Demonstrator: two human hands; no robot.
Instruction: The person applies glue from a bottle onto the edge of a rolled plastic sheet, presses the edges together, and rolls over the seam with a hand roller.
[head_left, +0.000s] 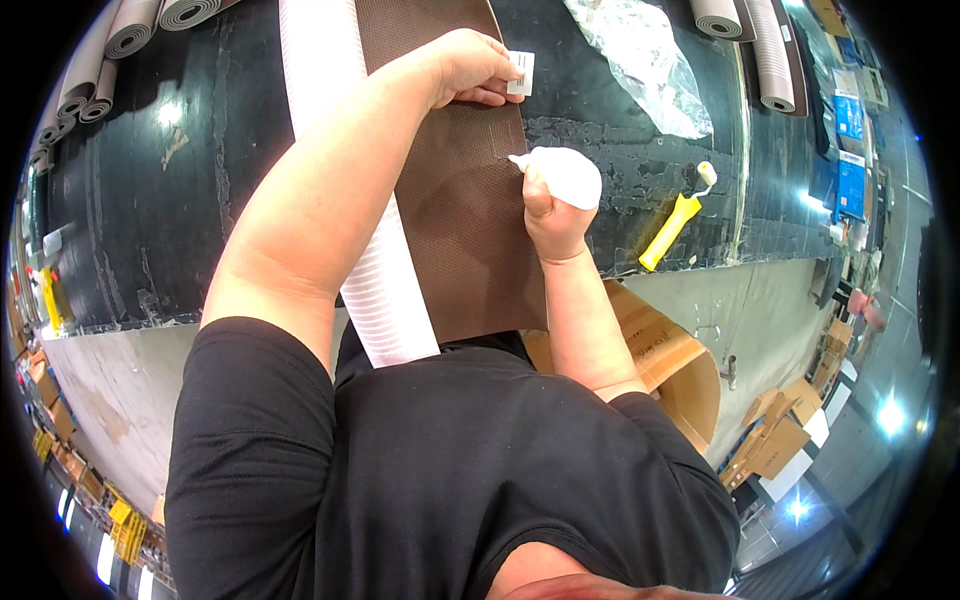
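A brown textured mat (455, 215) lies lengthwise before me, its near end hanging over the table edge. Along its left side runs a white ribbed strip (385, 295). Near the mat's right edge, my left hand (475, 72) pinches a small white label (520, 74) with printing on it. Closer to me, my right hand (556, 220) is wrapped round a white squeeze bottle (568, 176). The bottle is tilted, with its narrow nozzle pointing left over the mat's right edge. Whether the nozzle touches the mat, I cannot tell.
On the black worktable (150, 220), a small roller with a yellow handle (668, 232) lies to the right. Crumpled clear plastic (650, 60) is farther back. Rolled mats (130, 35) sit at the far left, and more rolls (775, 80) at the far right. A cardboard box (665, 350) stands below the edge.
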